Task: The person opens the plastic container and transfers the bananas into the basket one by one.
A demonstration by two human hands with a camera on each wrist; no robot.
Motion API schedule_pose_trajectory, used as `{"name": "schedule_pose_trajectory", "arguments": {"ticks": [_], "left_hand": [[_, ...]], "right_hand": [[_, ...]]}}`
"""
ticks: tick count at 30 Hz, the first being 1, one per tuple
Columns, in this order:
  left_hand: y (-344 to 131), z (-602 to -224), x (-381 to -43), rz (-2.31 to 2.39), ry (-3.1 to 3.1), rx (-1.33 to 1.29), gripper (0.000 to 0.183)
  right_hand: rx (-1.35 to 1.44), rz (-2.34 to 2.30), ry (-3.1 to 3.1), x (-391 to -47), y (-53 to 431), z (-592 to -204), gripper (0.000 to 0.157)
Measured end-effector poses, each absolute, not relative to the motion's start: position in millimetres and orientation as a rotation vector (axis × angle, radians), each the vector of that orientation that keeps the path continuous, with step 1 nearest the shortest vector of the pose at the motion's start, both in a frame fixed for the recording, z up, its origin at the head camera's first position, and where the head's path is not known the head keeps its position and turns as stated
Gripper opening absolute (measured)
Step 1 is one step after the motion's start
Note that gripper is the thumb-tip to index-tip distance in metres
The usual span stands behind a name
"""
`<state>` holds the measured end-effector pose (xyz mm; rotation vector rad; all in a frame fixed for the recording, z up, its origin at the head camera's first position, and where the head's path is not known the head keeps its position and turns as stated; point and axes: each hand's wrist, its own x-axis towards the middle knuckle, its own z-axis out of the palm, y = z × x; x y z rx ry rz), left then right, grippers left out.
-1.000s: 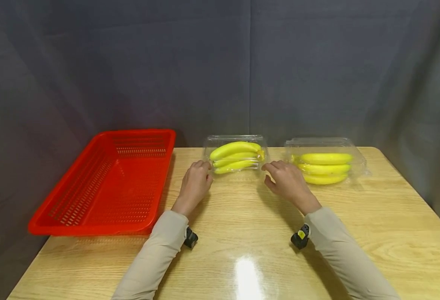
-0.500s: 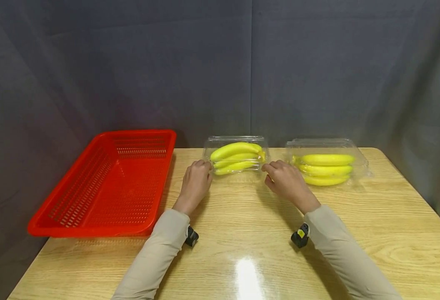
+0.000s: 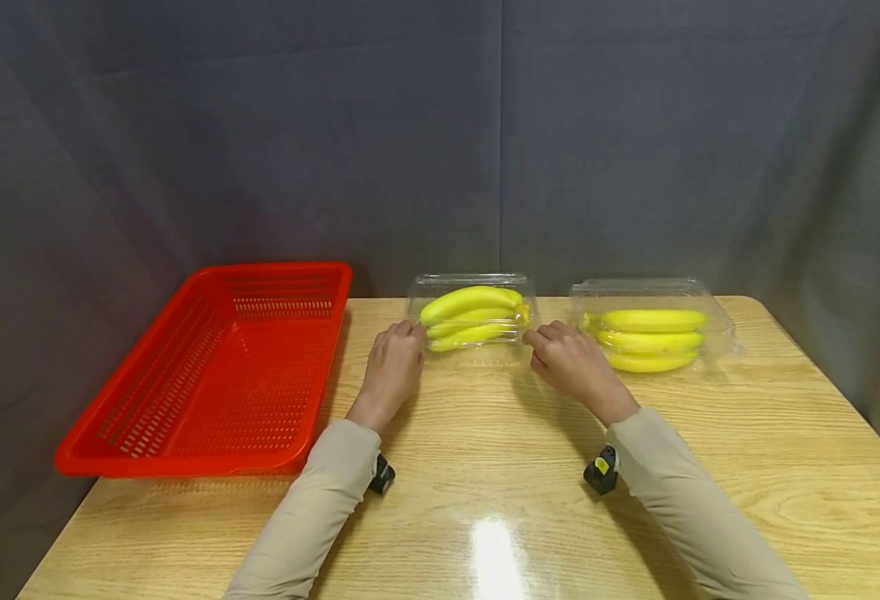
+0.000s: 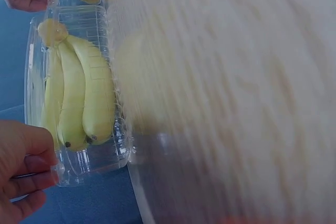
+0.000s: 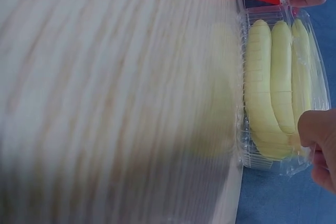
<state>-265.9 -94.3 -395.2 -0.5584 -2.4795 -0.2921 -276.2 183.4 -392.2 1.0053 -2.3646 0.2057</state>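
Note:
A clear plastic clamshell box (image 3: 473,280) with a bunch of yellow bananas (image 3: 472,305) inside stands at the far side of the table, its lid down over the fruit. My left hand (image 3: 393,360) pinches its near left corner; in the left wrist view, thumb and fingertips meet at the box's rim. At the near right corner, my right hand (image 3: 569,358) pinches the edge between thumb and forefinger, as the right wrist view shows. To the right is a second clear box (image 3: 638,286), also with bananas (image 3: 653,342) in it, partly behind my right hand.
A large red plastic basket (image 3: 252,467) with slotted walls fills the left side of the wooden table (image 3: 485,450), next to my left forearm. A dark grey curtain (image 3: 440,142) hangs right behind the table's back edge.
My right thumb has drawn in closer to the fingers at the box's corner. The box, the left hand and the basket stay in place.

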Motion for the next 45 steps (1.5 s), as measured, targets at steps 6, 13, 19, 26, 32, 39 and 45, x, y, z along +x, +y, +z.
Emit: {"name": "schedule_pose_trajectory", "arguments": {"ticks": [6,13,19,26,32,39,45], "left_hand": [[-93.0,-395.2,-266.0,-0.207,-2.466,-0.574,0.015],[-91.7,-393.4,-266.0,-0.144,-2.472,-0.579,0.016],[-91.6,-391.3,-266.7,-0.072,-2.481,-0.598,0.024],[-91.9,-390.9,-267.4,-0.022,-2.467,-0.634,0.022],[-92.4,-389.8,-267.3,-0.016,-2.491,-0.658,0.022],[-93.1,-388.3,-269.0,-0.006,-2.517,-0.686,0.026],[-94.3,-388.7,-269.5,-0.009,-2.523,-0.708,0.029]], "right_hand": [[1.016,0.189,-2.3,-278.0,183.1,-394.6,0.015],[1.032,0.15,-2.272,-277.8,182.2,-392.4,0.013],[1.068,0.068,-2.235,-279.6,183.9,-389.4,0.011],[1.141,0.019,-2.159,-284.9,186.7,-390.8,0.013],[1.205,-0.003,-2.134,-287.4,188.3,-389.3,0.017],[1.233,-0.023,-2.118,-289.6,187.9,-387.9,0.018],[1.265,-0.011,-2.119,-289.9,188.3,-387.9,0.019]]}}
